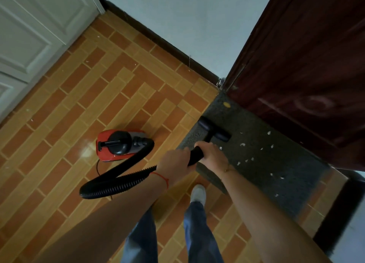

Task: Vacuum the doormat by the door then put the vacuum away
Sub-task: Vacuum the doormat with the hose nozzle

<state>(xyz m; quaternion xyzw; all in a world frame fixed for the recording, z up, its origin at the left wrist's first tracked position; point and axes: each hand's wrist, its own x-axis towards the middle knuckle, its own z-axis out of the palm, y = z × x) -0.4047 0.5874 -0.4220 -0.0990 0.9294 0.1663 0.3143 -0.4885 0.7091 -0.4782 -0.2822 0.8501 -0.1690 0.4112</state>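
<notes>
Gripping: both hands close around the black wand (196, 155) of the vacuum, one behind the other.
Left hand (173, 165): wrapped around the wand's near end where the ribbed hose (122, 180) joins it; a red string circles the wrist.
Right hand (212, 154): clasped around the wand just ahead of the left hand, nearer the nozzle; a thin bracelet sits on the wrist.
Nozzle (214, 129): black floor head resting flat on the doormat's far-left part, close to the mat's left edge.
Doormat (276, 164): dark grey, lying on the floor along the foot of the dark red door (306, 65), on the right of the scene.
Scraps (246, 160): small white bits scattered over the mat to the right of the nozzle; one yellowish spot lies near the mat's far corner.
Vacuum body (118, 145): red and black canister standing on the floor to the left of the mat, well apart from it, with a thin cord trailing from its near side.
Hose: loops from the canister's right end down toward the near side and back up to the left hand.
Floor (79, 104): orange and tan brick-pattern tiles with a few white specks.
White door (29, 35): panelled, at the far left.
Person: blue jeans and a white shoe (198, 192), standing just near of the mat's edge.
</notes>
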